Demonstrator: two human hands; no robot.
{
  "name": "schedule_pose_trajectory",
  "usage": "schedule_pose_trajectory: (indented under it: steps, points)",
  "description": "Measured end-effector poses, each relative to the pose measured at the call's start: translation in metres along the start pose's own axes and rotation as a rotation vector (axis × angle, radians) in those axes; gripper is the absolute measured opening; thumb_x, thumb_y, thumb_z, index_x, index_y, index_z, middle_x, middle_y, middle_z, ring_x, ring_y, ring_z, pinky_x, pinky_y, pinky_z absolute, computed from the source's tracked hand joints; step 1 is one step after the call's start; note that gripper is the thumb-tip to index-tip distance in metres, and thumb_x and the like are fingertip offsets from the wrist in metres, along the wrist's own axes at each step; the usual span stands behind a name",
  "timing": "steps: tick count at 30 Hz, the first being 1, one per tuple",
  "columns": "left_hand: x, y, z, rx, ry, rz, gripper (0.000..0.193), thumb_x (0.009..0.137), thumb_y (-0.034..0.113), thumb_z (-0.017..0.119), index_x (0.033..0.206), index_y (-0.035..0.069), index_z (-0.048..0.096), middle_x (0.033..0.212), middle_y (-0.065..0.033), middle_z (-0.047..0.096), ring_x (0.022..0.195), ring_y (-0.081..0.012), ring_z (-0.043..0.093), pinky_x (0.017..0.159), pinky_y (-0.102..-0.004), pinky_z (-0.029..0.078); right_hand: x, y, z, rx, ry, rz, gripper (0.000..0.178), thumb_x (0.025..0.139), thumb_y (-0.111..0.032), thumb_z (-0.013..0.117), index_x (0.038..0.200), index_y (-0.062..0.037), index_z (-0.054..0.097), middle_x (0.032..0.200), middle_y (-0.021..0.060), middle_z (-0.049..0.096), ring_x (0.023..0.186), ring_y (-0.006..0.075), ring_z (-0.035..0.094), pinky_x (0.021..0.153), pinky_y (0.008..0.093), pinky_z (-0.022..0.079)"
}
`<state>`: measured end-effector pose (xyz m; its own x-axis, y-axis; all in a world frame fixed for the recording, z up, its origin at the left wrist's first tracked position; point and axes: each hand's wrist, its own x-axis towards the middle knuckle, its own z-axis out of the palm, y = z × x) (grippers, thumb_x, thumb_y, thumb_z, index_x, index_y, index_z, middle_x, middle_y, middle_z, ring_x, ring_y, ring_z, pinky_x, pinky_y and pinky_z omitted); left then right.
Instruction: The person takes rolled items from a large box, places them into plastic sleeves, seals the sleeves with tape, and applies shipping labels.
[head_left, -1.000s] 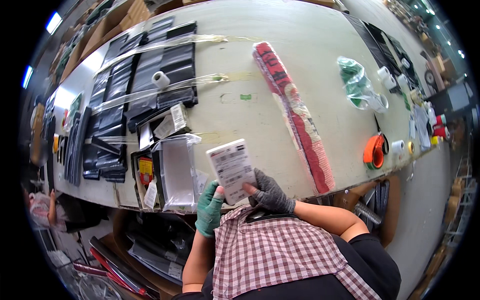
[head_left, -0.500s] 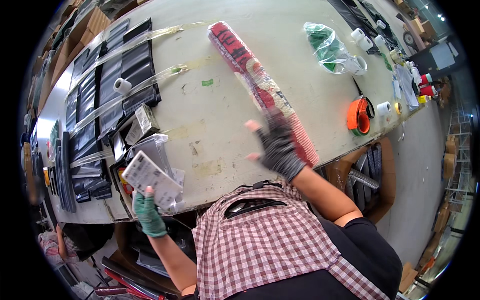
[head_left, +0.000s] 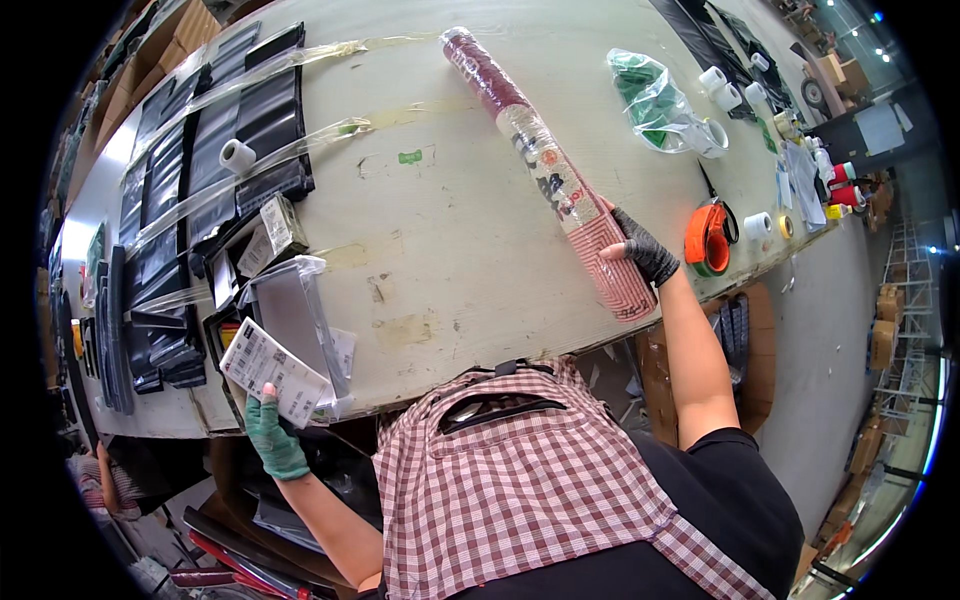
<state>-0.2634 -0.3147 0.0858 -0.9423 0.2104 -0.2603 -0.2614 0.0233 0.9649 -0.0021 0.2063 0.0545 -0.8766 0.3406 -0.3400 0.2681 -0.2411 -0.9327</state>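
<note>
A long rolled mat [head_left: 545, 165], dark red and cream with a striped near end, lies slantwise on the table in clear plastic wrap. My right hand [head_left: 642, 250], in a dark grey fingerless glove, is closed round its near end, thumb on top and the other fingers mostly hidden on the far side. At the left, my left hand [head_left: 274, 434] wears a green fingerless glove and pinches a stack of white printed labels [head_left: 272, 370] by its lower edge. Beside the labels, an open box [head_left: 290, 310] with plastic over its edge stands at the table's front.
The pale table [head_left: 420, 230] carries black plastic bags [head_left: 265, 110] under clear tape strips at left. A white roll [head_left: 237, 156] sits on them. To the right are a plastic bag with green contents [head_left: 645, 95], an orange tape roll [head_left: 708, 240] and scissors [head_left: 732, 220]. A carton [head_left: 755, 350] stands below the edge.
My right hand has moved right and closed on the mat's near end. The mat has rolled over, showing another side. My left hand has lowered the labels slightly to the left.
</note>
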Motion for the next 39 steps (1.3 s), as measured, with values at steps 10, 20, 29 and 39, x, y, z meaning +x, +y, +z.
schedule_pose_trajectory:
  steps: [10, 20, 29, 39]
  points:
    - [-0.008, 0.009, 0.008, -0.108, 0.017, -0.011, 0.037, 0.086, 0.021, 0.062, 0.116, -0.001, 0.056, 0.108, -0.0069, 0.061, 0.090, -0.0152, 0.060, 0.080, -0.0280, 0.049, 0.003, -0.004, 0.017, -0.104, 0.089, -0.010, 0.102, 0.054, -0.028, 0.074, 0.142, -0.0054, 0.030, 0.133, 0.0099, 0.044, 0.119, 0.0227, 0.046, 0.101, 0.0341, 0.036]
    - [0.010, 0.012, -0.002, -0.091, 0.041, 0.016, 0.028, 0.086, 0.012, 0.060, 0.110, -0.001, 0.060, 0.098, -0.0052, 0.064, 0.082, -0.0111, 0.061, 0.074, -0.0252, 0.051, -0.005, 0.011, 0.037, -0.076, 0.130, -0.131, 0.094, 0.063, -0.013, 0.074, 0.143, -0.0048, 0.026, 0.129, 0.0126, 0.048, 0.113, 0.0219, 0.052, 0.096, 0.0341, 0.042]
    - [0.032, 0.004, -0.019, -0.034, 0.060, 0.000, 0.025, 0.087, 0.013, 0.059, 0.108, -0.001, 0.061, 0.097, -0.0063, 0.064, 0.080, -0.0123, 0.062, 0.072, -0.0251, 0.052, -0.004, 0.016, 0.039, 0.055, 0.177, -0.069, 0.085, 0.067, -0.012, 0.069, 0.143, -0.0050, 0.029, 0.130, 0.0126, 0.049, 0.112, 0.0224, 0.053, 0.095, 0.0346, 0.044]
    - [0.024, 0.012, 0.008, -0.158, 0.055, -0.046, 0.031, 0.084, 0.016, 0.062, 0.111, -0.001, 0.061, 0.097, -0.0060, 0.065, 0.082, -0.0135, 0.062, 0.074, -0.0263, 0.051, -0.001, 0.043, 0.027, 0.212, 0.263, -0.051, 0.074, 0.071, -0.006, 0.066, 0.138, -0.0042, 0.034, 0.120, 0.0154, 0.055, 0.101, 0.0231, 0.059, 0.086, 0.0358, 0.050]
